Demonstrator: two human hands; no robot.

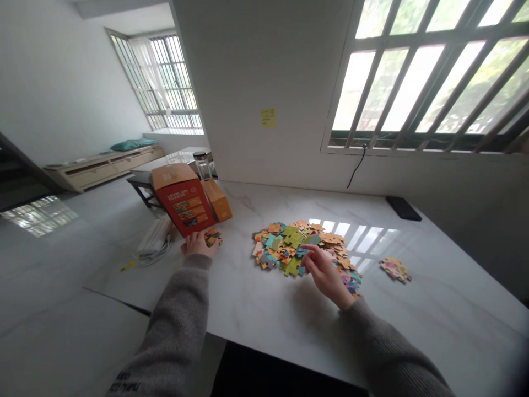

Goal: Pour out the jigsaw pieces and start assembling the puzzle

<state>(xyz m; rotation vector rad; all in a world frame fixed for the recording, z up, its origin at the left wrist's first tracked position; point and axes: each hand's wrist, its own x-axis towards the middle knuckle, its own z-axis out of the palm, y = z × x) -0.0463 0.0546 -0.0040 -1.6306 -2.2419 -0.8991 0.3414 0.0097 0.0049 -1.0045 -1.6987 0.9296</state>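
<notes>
A pile of colourful jigsaw pieces (pixel 289 245) lies in the middle of the white marble table (pixel 256 309). My right hand (pixel 326 273) rests on the pile's right part, fingers bent and pinching at a piece. My left hand (pixel 198 244) lies by the table's left edge, curled round a small cluster of pieces (pixel 213 237), right in front of the red puzzle box (pixel 185 199), which stands open. Both sleeves are grey knit.
A second small heap of pieces (pixel 395 269) lies to the right. A black phone (pixel 404 208) sits near the wall under a dangling cable. A clear jar (pixel 202 164) stands behind the box. A white cable bundle (pixel 154 240) lies off the table's left edge.
</notes>
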